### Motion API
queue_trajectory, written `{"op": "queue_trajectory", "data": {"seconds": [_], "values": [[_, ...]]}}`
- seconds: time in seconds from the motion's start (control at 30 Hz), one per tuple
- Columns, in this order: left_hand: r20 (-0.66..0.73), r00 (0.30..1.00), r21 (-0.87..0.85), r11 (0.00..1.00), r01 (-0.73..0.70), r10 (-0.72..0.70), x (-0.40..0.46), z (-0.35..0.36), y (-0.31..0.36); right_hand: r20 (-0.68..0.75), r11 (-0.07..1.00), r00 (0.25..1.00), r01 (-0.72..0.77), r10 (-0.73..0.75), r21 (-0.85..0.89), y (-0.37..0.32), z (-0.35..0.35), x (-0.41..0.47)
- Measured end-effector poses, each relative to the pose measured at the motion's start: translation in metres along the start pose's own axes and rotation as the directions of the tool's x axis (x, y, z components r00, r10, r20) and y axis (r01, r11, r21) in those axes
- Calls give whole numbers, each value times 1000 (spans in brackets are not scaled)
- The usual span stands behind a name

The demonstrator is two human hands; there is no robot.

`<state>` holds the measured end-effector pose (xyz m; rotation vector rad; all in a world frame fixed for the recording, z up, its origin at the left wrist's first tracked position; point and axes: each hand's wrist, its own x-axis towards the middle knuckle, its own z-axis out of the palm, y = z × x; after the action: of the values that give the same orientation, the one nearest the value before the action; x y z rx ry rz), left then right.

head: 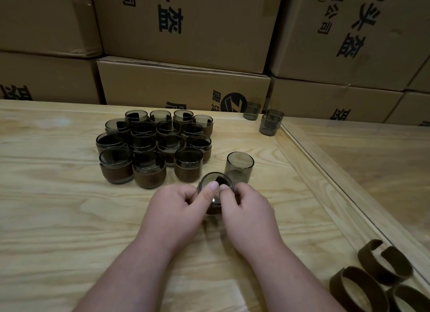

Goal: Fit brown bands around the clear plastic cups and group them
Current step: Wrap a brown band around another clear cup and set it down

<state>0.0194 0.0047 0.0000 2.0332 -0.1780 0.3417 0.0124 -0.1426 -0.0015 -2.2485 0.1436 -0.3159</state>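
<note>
The cup [216, 186] I'm working on sits just below the middle of the view, pinched between both hands with its mouth tilted toward me. A brown band [213, 209] shows under it, between my thumbs, seemingly partway on; I judge the step is seating it. My left hand [179, 209] curls around the cup's 9 o'clock side, thumb on the rim. My right hand [246, 207] grips the 3 o'clock side, fingers [224, 187] bent over the rim. Holding from both sides probably steadies the cup while the band slides along it.

At 1 o'clock from the cup, nearly touching it, stands a bare cup [239, 167], likely next in line. At 10 to 11 o'clock the banded cups [156, 144] stand packed in rows, the finished group, close enough for a short reach. Three more bare cups [267, 120] wait at the tabletop [69, 207] far edge, toward 1 o'clock. Spare bands [372, 279] lie at 4 o'clock, cut off by the frame. Stacked cartons [186, 83] fill the background.

My hands hide most of the band and the cup's base, so I cannot tell how far the band is on. I cannot tell whether every rear cup in the group wears a band.
</note>
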Motion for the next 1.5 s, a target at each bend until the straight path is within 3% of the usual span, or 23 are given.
{"op": "queue_trajectory", "data": {"seconds": [0.13,0.33,0.5,0.73,0.97,1.23,1.33,1.4,1.43,1.5], "values": [[-44,994,-18,995,-96,95,-2,0,1,37,990,999,34,-29,-139,-2,2,2],[-84,964,-132,956,-261,252,-6,1,4,90,942,996,-47,18,332,-4,1,0],[7,985,-242,956,-167,174,-8,3,4,66,937,997,7,-32,350,0,3,2],[11,1000,-188,982,20,-18,-3,6,0,-183,979,979,120,-89,164,5,1,13],[-90,994,-128,990,53,-65,2,9,-4,-88,995,991,102,-102,-5,6,-3,16],[69,997,-141,989,49,-40,2,9,-4,-216,993,973,62,-82,-102,9,-7,17],[108,994,-129,991,30,-16,1,8,-3,-282,996,955,92,-88,4,8,-8,16],[132,991,-138,990,5,13,1,8,-3,-311,977,950,95,-31,193,8,-7,16],[146,989,-141,990,-5,26,1,7,-4,-305,936,952,81,29,341,7,-7,17],[169,985,-152,988,-16,42,2,7,-6,-192,730,966,5,173,683,4,-9,16]]}}
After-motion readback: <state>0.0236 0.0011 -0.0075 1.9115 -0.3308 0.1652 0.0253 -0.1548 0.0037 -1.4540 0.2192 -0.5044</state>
